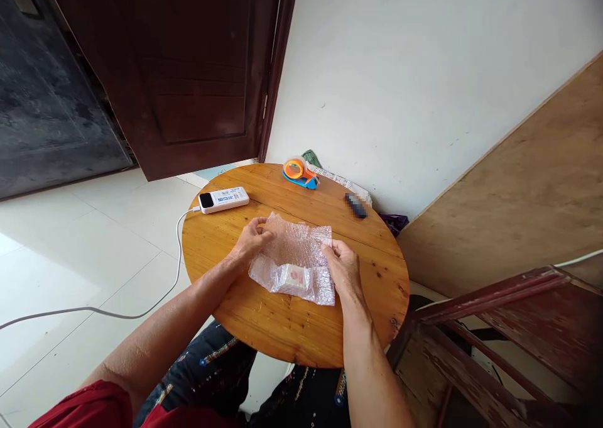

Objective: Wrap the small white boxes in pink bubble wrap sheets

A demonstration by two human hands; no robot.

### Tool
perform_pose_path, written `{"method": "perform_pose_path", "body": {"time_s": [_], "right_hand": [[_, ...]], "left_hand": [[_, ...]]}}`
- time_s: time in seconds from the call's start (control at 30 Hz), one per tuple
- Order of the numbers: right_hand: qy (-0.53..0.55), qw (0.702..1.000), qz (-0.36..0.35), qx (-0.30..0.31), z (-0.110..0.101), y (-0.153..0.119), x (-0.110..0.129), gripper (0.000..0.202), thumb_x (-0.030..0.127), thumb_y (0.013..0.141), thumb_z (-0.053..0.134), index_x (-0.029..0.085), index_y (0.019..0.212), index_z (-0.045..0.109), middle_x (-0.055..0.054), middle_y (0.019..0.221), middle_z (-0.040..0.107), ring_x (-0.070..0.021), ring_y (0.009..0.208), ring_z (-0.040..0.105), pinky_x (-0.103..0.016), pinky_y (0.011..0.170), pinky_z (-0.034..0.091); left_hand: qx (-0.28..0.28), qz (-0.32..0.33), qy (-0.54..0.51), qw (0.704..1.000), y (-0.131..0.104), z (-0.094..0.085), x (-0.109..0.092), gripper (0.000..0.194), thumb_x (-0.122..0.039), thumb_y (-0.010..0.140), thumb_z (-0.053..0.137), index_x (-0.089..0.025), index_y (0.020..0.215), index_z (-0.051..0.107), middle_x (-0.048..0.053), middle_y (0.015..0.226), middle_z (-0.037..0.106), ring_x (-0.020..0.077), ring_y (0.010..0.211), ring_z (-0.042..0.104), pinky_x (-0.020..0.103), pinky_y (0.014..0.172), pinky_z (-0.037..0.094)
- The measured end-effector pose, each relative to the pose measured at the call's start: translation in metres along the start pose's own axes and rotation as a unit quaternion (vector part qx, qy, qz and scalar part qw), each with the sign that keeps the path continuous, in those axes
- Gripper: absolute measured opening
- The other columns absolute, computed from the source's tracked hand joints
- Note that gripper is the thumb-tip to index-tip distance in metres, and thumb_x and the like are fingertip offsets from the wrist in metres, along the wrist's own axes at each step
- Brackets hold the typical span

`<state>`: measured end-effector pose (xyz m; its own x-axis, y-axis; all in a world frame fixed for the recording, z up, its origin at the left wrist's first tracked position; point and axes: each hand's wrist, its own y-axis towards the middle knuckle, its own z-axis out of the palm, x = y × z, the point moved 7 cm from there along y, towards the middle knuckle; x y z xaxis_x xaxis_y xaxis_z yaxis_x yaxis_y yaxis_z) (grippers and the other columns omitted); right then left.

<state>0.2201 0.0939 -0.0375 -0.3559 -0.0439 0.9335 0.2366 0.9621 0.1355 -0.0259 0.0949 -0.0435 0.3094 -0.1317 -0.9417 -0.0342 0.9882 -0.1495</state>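
Observation:
A sheet of clear bubble wrap (299, 242) lies spread on the round wooden table (377, 274). Near its front edge, a small whitish box with a red mark (296, 276) sits under a layer of the wrap. My left hand (254, 238) pinches the wrap's left edge between thumb and fingers. On the opposite side, my right hand (342, 263) grips the right edge, its thumb on top of the plastic. Neither hand touches the box.
An orange and blue tape dispenser (301, 172) stands at the table's back. A white device (223, 200) with a cable lies at the back left. Toward the back right is a dark, pixelated object (355, 205). Wooden stairs (499, 346) rise at the right.

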Motion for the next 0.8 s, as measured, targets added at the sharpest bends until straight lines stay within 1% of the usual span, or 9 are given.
{"method": "perform_pose_path", "body": {"time_s": [0.17, 0.33, 0.4, 0.5, 0.53, 0.6, 0.7, 0.73, 0.8], "right_hand": [[-0.044, 0.999, -0.006, -0.029, -0.007, 0.001, 0.003, 0.034, 0.044, 0.070, 0.056, 0.017, 0.089, 0.065, -0.003, 0.070, 0.069, -0.0180, 0.059, 0.058, -0.028, 0.056, 0.043], [-0.110, 0.991, -0.014, -0.071, -0.017, 0.004, 0.003, 0.042, 0.043, 0.072, 0.052, 0.017, 0.102, 0.064, -0.003, 0.068, 0.069, -0.0200, 0.059, 0.060, -0.030, 0.059, 0.044], [-0.146, 0.986, -0.017, -0.081, -0.019, 0.004, 0.004, 0.042, 0.042, 0.073, 0.052, 0.017, 0.105, 0.064, -0.003, 0.071, 0.071, -0.0212, 0.063, 0.062, -0.030, 0.062, 0.044], [-0.188, 0.979, -0.011, -0.077, -0.020, 0.004, 0.005, 0.041, 0.041, 0.074, 0.051, 0.019, 0.106, 0.064, -0.004, 0.074, 0.072, -0.0222, 0.065, 0.063, -0.030, 0.063, 0.042], [-0.201, 0.977, -0.008, -0.075, -0.020, 0.004, 0.006, 0.040, 0.040, 0.075, 0.051, 0.019, 0.106, 0.064, -0.004, 0.075, 0.073, -0.0226, 0.066, 0.063, -0.030, 0.063, 0.041], [-0.223, 0.972, -0.007, -0.072, -0.019, 0.003, 0.007, 0.040, 0.040, 0.076, 0.051, 0.020, 0.108, 0.064, -0.004, 0.077, 0.073, -0.0233, 0.068, 0.063, -0.030, 0.063, 0.040], [-0.245, 0.967, -0.009, -0.063, -0.017, 0.003, 0.010, 0.040, 0.037, 0.077, 0.050, 0.020, 0.110, 0.064, -0.004, 0.080, 0.074, -0.0233, 0.071, 0.064, -0.030, 0.065, 0.040], [-0.250, 0.966, -0.010, -0.060, -0.017, 0.003, 0.011, 0.040, 0.036, 0.077, 0.049, 0.020, 0.111, 0.064, -0.004, 0.080, 0.074, -0.0232, 0.071, 0.063, -0.030, 0.065, 0.040], [-0.258, 0.964, -0.009, -0.058, -0.016, 0.003, 0.012, 0.039, 0.034, 0.077, 0.049, 0.020, 0.110, 0.065, -0.004, 0.079, 0.073, -0.0231, 0.071, 0.063, -0.030, 0.065, 0.040]], "left_hand": [[0.008, 0.089, 0.173, 0.981, 0.004, -0.002, -0.004, 0.057, -0.013, 0.062, 0.057, -0.014, 0.119, 0.051, -0.011, 0.057, 0.044, 0.0068, 0.048, 0.039, 0.019, 0.049, 0.030], [0.002, 0.130, 0.302, 0.944, 0.014, 0.005, -0.014, 0.057, -0.007, 0.069, 0.053, -0.016, 0.125, 0.051, -0.008, 0.064, 0.050, 0.0107, 0.059, 0.049, 0.022, 0.061, 0.039], [-0.022, 0.151, 0.373, 0.915, 0.012, 0.008, -0.024, 0.058, -0.007, 0.071, 0.054, -0.015, 0.128, 0.050, -0.003, 0.074, 0.057, 0.0144, 0.070, 0.056, 0.027, 0.070, 0.044], [-0.037, 0.229, 0.441, 0.867, -0.003, 0.019, -0.045, 0.058, -0.013, 0.075, 0.059, -0.014, 0.132, 0.050, 0.009, 0.104, 0.063, 0.0229, 0.097, 0.058, 0.037, 0.088, 0.046], [-0.006, 0.259, 0.451, 0.854, -0.010, 0.026, -0.050, 0.056, -0.017, 0.076, 0.061, -0.015, 0.131, 0.052, 0.011, 0.111, 0.063, 0.0253, 0.104, 0.057, 0.040, 0.093, 0.045], [0.118, 0.293, 0.477, 0.821, -0.026, 0.046, -0.049, 0.049, -0.030, 0.077, 0.068, -0.017, 0.124, 0.060, 0.013, 0.119, 0.062, 0.0300, 0.114, 0.055, 0.045, 0.100, 0.042], [0.286, 0.273, 0.517, 0.759, -0.046, 0.066, -0.033, 0.046, -0.043, 0.074, 0.076, -0.017, 0.110, 0.069, 0.014, 0.117, 0.065, 0.0327, 0.115, 0.056, 0.047, 0.103, 0.041], [0.308, 0.261, 0.528, 0.747, -0.050, 0.068, -0.029, 0.045, -0.044, 0.073, 0.077, -0.018, 0.109, 0.069, 0.014, 0.117, 0.066, 0.0327, 0.115, 0.057, 0.047, 0.103, 0.041], [0.300, 0.253, 0.543, 0.743, -0.054, 0.069, -0.028, 0.043, -0.040, 0.073, 0.078, -0.020, 0.109, 0.069, 0.014, 0.122, 0.063, 0.0329, 0.117, 0.057, 0.047, 0.103, 0.042]]}}
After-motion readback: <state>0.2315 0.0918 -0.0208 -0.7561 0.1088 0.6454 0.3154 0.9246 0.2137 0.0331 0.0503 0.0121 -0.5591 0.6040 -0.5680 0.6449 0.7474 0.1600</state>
